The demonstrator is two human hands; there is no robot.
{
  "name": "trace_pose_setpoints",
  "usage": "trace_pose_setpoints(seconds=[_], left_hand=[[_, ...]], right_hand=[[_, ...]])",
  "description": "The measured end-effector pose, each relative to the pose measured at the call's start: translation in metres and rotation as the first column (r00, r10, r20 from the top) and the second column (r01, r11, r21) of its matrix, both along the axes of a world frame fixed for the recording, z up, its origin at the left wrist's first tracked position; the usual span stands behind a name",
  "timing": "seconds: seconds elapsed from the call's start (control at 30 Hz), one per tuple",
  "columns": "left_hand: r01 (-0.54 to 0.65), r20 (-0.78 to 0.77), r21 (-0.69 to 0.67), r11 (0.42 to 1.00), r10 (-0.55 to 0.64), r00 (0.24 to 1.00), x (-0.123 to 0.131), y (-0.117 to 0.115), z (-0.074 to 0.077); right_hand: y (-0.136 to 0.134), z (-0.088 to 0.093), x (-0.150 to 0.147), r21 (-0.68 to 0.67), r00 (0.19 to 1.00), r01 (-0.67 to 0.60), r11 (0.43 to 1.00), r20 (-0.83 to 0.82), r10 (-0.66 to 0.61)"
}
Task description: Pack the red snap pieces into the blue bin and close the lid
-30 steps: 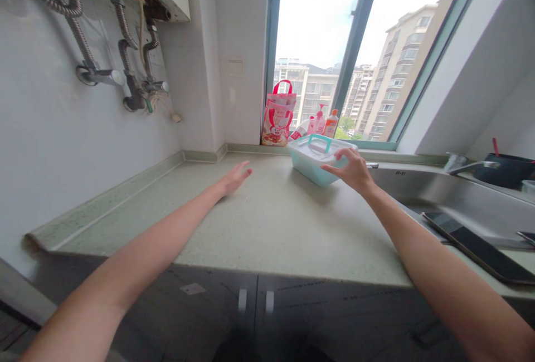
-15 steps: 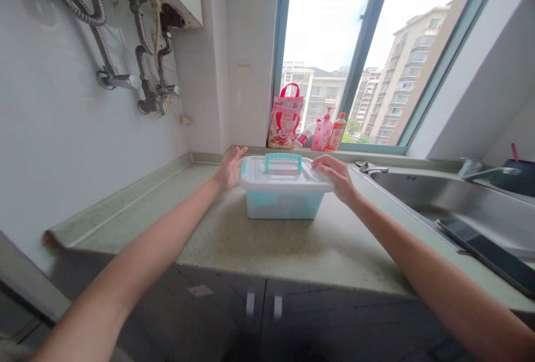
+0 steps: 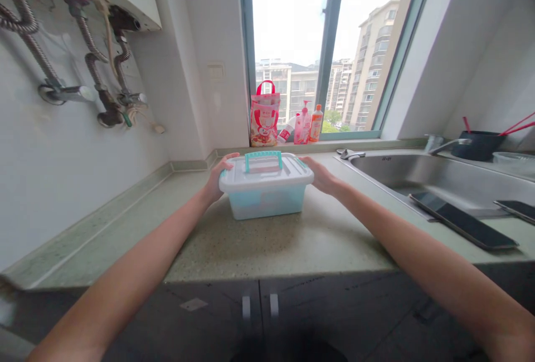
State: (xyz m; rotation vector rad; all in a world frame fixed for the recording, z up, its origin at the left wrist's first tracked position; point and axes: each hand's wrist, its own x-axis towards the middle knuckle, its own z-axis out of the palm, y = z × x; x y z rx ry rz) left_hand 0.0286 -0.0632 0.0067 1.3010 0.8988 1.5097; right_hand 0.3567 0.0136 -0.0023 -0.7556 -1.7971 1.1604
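Observation:
A plastic storage box (image 3: 266, 202) with a pale translucent blue body sits on the countertop, its white lid (image 3: 288, 175) on. A turquoise carrying handle (image 3: 263, 156) stands upright on top, and turquoise clips show at both ends. My left hand (image 3: 215, 179) is closed around the left end, with the thumb at the lid's edge. At the opposite end, my right hand (image 3: 321, 175) holds the side near the clip; its fingertips are partly hidden behind the box.
The sink (image 3: 401, 170) lies to the right, with a dark phone-like slab (image 3: 462, 220) across its front edge and another dark slab (image 3: 518, 209) farther right. Behind the box, a pink bag (image 3: 264, 120) and several bottles line the windowsill. Pipes (image 3: 98, 81) run along the left wall.
The view has swung to the right. My left hand has gone from open beside the box to gripping its left end. My right hand has shifted from the lid's top to the right side.

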Motion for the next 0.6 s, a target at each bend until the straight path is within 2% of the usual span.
trace_pose_setpoints(seconds=[0.07,0.13,0.33,0.6], left_hand=[[0.002,0.002,-0.001,1.000,-0.002,1.000,0.000,0.001,-0.001],[0.004,0.001,-0.001,1.000,-0.004,1.000,0.000,0.001,-0.001],[0.038,0.011,0.004,0.999,-0.038,0.999,0.000,0.002,-0.002],[0.044,0.056,0.056,0.997,-0.047,0.997,0.001,0.001,-0.006]], right_hand=[[-0.006,0.000,-0.001,-0.153,0.996,-0.044,0.987,-0.082,0.032],[-0.013,0.002,-0.002,-0.207,0.992,-0.072,0.976,-0.118,0.048],[-0.020,0.012,-0.005,-0.198,0.988,-0.106,0.975,-0.136,0.080],[-0.012,0.011,-0.005,-0.163,0.993,-0.085,0.983,-0.092,0.070]])
